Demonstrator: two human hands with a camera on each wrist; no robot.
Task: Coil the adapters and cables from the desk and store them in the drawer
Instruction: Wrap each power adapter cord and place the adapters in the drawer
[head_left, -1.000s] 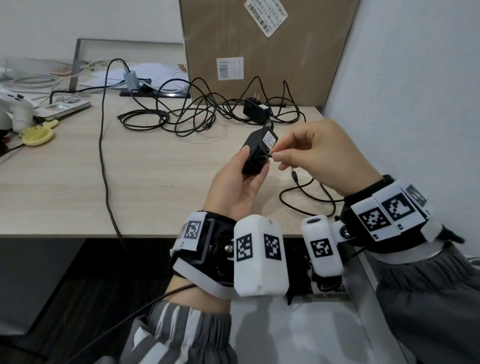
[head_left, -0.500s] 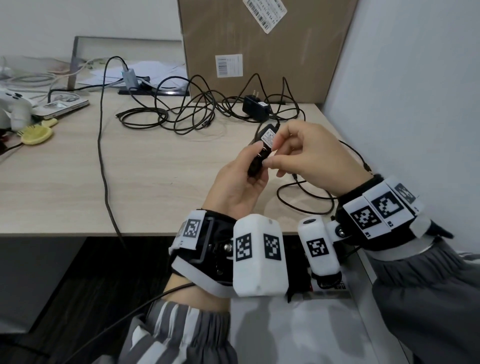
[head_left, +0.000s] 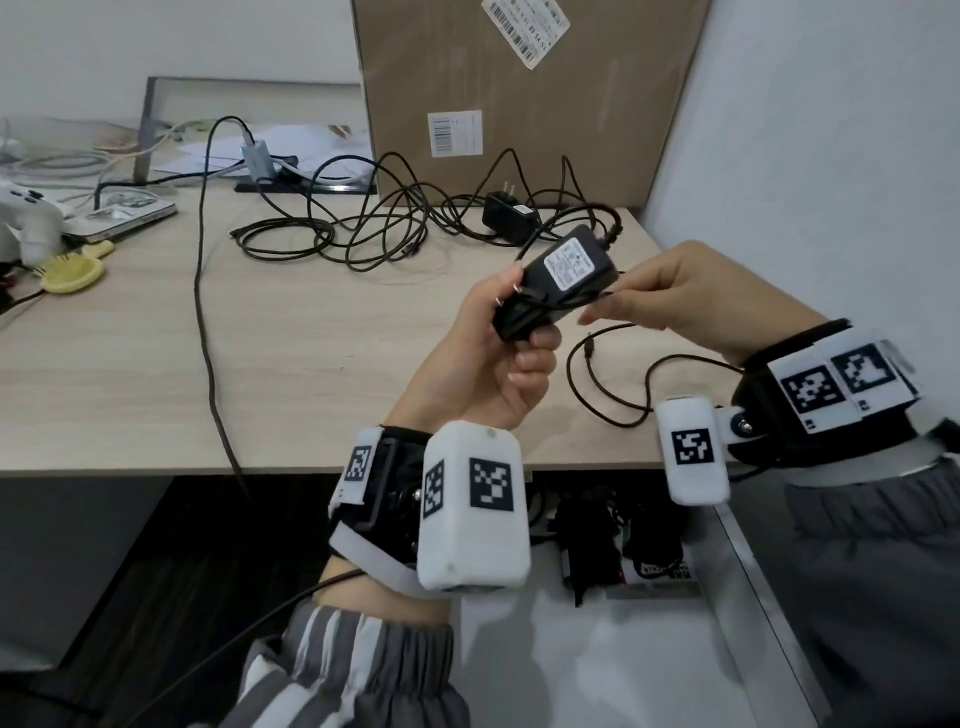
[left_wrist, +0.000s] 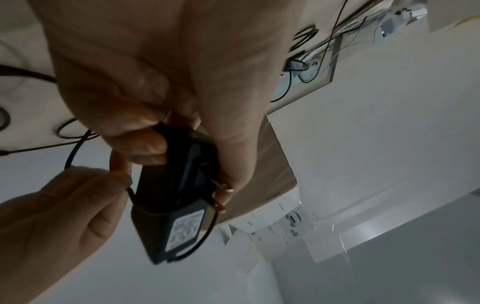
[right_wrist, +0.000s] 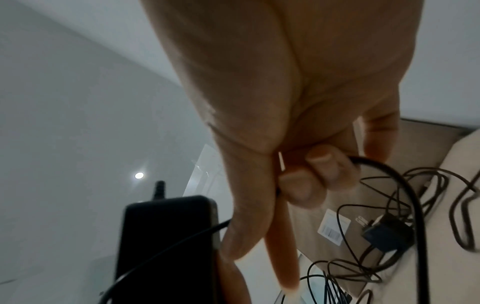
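Drawer (head_left: 737, 545) contents, mostly behind the wrists, look like dark adapters.

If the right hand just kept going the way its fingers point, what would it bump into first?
The right hand points leftward at the black adapter gripped by the left hand. Its fingertips, pinching the cable, already sit beside the adapter, so that likely comes first.

No wording is legible (barcode stickers on the cardboard box (head_left: 519, 104) blur).

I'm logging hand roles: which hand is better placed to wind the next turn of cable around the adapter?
Probably the right hand: it already pinches the cable, while the left hand grips the adapter.
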